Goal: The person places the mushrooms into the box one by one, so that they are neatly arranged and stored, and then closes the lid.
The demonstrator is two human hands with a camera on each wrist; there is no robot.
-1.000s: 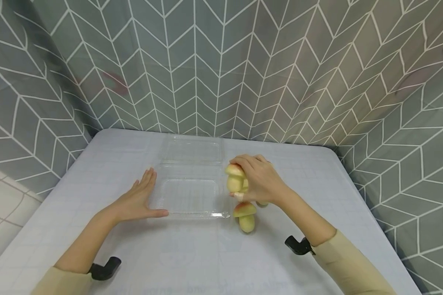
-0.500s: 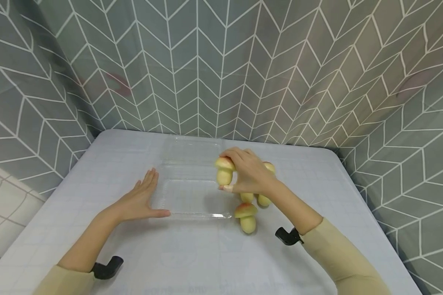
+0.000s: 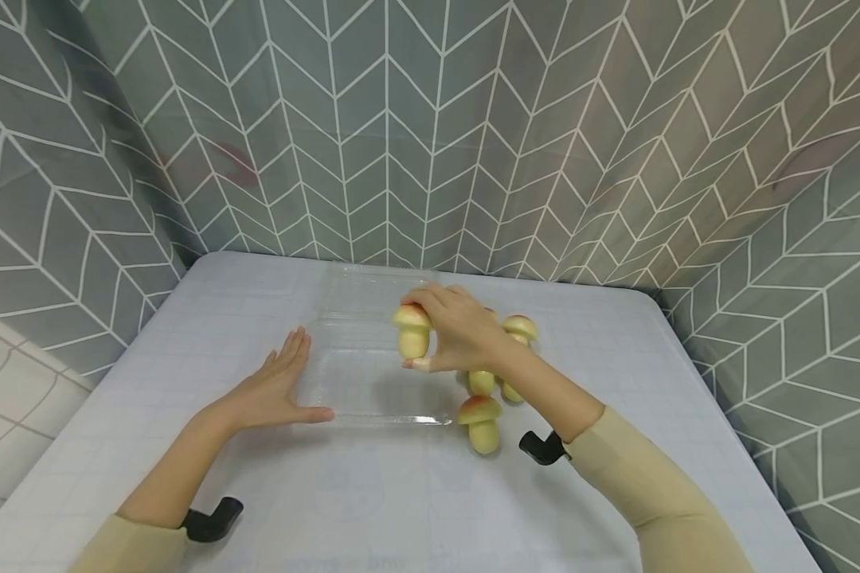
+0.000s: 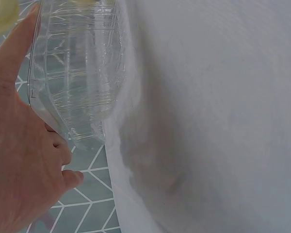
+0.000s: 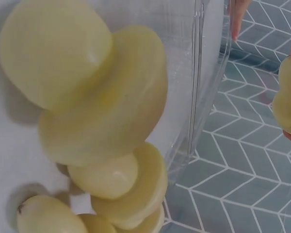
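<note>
A toy mushroom [image 3: 412, 333], pale yellow with a reddish top, is held upright between the thumb and fingers of my right hand [image 3: 462, 328], over the clear plastic container [image 3: 351, 386]. At the right edge of the right wrist view, part of the held mushroom [image 5: 287, 99] shows. My left hand [image 3: 275, 390] has its fingers spread at the container's left side, thumb by the front corner. The left wrist view shows this hand [image 4: 26, 160] right against the clear wall [image 4: 80, 68]. The container's hinged lid [image 3: 373, 290] lies open toward the back.
Several more mushrooms sit right of the container, the nearest mushroom [image 3: 482, 430] by its front right corner and another mushroom [image 3: 519, 326] farther back, partly behind my right forearm. A white cloth covers the table [image 3: 373, 509]. Patterned curtains [image 3: 430, 143] stand behind it.
My right hand has lifted a mushroom from the group at the right and carried it left over the container. The left hand has stayed at the container's side.
</note>
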